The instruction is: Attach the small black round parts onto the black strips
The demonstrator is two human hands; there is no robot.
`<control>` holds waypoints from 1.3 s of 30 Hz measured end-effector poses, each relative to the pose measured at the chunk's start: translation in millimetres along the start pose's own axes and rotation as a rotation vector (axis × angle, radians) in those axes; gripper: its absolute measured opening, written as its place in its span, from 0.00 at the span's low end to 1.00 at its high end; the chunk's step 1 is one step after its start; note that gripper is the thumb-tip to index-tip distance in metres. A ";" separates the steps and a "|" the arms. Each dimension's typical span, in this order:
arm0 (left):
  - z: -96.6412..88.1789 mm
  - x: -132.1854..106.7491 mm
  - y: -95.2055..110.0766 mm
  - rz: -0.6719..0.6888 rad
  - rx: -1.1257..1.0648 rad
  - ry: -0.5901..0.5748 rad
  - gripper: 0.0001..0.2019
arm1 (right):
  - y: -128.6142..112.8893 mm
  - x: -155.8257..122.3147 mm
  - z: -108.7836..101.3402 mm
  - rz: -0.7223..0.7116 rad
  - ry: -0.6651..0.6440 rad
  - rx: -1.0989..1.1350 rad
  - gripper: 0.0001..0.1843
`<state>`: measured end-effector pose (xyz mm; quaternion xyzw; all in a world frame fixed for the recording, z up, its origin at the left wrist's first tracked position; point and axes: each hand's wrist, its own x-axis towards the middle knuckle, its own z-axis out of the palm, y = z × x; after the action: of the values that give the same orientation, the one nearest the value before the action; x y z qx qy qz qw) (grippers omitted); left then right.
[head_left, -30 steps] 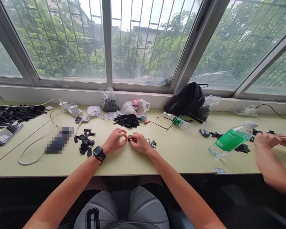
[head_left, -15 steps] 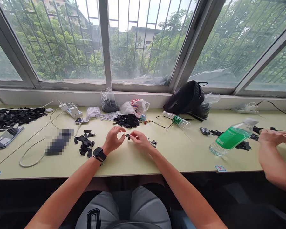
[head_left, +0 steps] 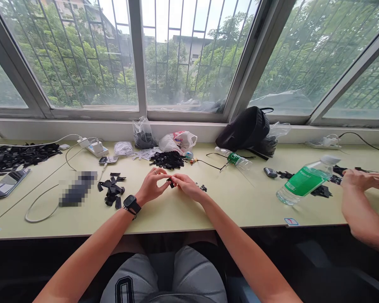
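Note:
Between my fingertips is a small black strip piece point(head_left: 170, 182), held above the pale table point(head_left: 236, 193). My left hand point(head_left: 152, 185) pinches its left side with thumb and fingers; a watch sits on that wrist. My right hand point(head_left: 187, 186) pinches the same piece from the right. Just beyond my right hand lie several tiny dark parts point(head_left: 203, 187), partly hidden by it. A loose group of black strip pieces point(head_left: 113, 191) lies to the left of my left hand. Behind my hands is a denser heap of black pieces point(head_left: 167, 160).
A tilted bottle with a green label point(head_left: 308, 181) stands at the right, near another person's hands point(head_left: 360, 181). Glasses point(head_left: 219, 168), a lying bottle point(head_left: 233, 158) and a black bag point(head_left: 244, 128) are toward the window. Left are cables, a phone point(head_left: 8, 184) and a large black heap point(head_left: 22, 155).
My left fingers have closed in from the left and now meet the black piece that my right hand was holding. The view has shifted very slightly.

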<state>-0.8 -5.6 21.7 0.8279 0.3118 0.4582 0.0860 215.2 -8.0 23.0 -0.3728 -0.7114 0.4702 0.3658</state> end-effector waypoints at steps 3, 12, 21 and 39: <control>1.2 1.1 -3.1 -0.114 -0.097 0.013 0.07 | 0.0 -0.5 0.2 -0.002 -0.005 0.028 0.19; -2.0 5.0 -8.7 -0.527 -0.549 -0.030 0.14 | 1.7 0.1 0.2 0.007 0.139 0.009 0.22; 4.0 -2.8 -9.9 -0.449 -0.197 -0.116 0.06 | 12.9 0.9 4.8 -0.121 0.272 -0.334 0.08; 8.1 -6.5 -11.5 -0.377 0.125 -0.066 0.04 | 13.3 48.0 -1.2 -0.310 0.003 -0.903 0.04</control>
<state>-1.7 0.7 7.6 0.7731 0.4862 0.3864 0.1287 196.9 38.2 18.9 -0.3844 -0.8914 0.0535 0.2339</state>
